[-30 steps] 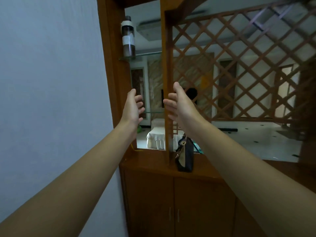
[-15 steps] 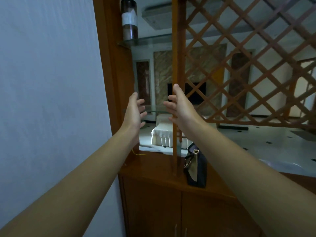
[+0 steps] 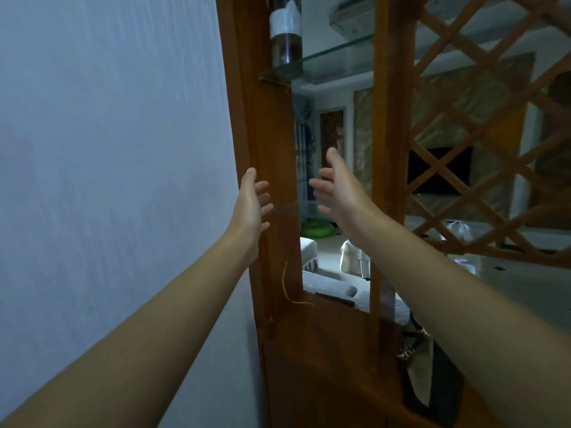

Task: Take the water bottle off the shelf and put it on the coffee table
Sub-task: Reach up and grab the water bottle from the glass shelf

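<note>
Water bottle (image 3: 285, 29) upright on glass shelf (image 3: 327, 58), top cut off by frame edge. Left hand (image 3: 250, 208) and right hand (image 3: 338, 188) both spread, empty, well below shelf. Dark handbag (image 3: 432, 378) on counter (image 3: 333, 341), partly behind right forearm.
</note>
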A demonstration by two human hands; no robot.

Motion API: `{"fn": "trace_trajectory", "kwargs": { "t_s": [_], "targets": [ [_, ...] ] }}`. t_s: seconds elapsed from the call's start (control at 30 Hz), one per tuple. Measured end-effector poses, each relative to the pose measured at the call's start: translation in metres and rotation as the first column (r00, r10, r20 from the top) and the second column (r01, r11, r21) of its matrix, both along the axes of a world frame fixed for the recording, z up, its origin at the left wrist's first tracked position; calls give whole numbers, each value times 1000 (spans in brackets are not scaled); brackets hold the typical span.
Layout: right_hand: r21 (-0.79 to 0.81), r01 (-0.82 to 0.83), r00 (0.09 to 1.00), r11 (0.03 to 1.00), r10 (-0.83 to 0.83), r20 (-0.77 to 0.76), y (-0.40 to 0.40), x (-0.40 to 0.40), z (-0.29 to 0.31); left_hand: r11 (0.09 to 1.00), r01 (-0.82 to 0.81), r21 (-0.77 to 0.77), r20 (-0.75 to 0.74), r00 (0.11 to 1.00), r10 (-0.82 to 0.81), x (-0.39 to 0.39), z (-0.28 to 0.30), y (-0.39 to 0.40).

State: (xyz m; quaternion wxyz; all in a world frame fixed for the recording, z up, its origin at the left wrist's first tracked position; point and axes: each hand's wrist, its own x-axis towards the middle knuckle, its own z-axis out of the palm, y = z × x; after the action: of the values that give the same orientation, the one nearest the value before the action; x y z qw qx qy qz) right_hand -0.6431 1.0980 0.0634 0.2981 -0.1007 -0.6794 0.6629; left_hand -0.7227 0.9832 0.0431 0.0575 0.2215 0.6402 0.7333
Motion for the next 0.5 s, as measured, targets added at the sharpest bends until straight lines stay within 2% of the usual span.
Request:
{"fn": "trace_trajectory", "kwargs": {
  "t_s": [0.23, 0.5],
  "targets": [
    [76, -33, 998, 997, 37, -42, 23, -45, 28, 998, -47, 32, -85, 995, 50, -45, 35, 17],
    [168, 57, 995, 984, -42, -91, 57, -89, 54, 991, 75, 116, -128, 990, -60, -111, 56, 67]
  ]
}}
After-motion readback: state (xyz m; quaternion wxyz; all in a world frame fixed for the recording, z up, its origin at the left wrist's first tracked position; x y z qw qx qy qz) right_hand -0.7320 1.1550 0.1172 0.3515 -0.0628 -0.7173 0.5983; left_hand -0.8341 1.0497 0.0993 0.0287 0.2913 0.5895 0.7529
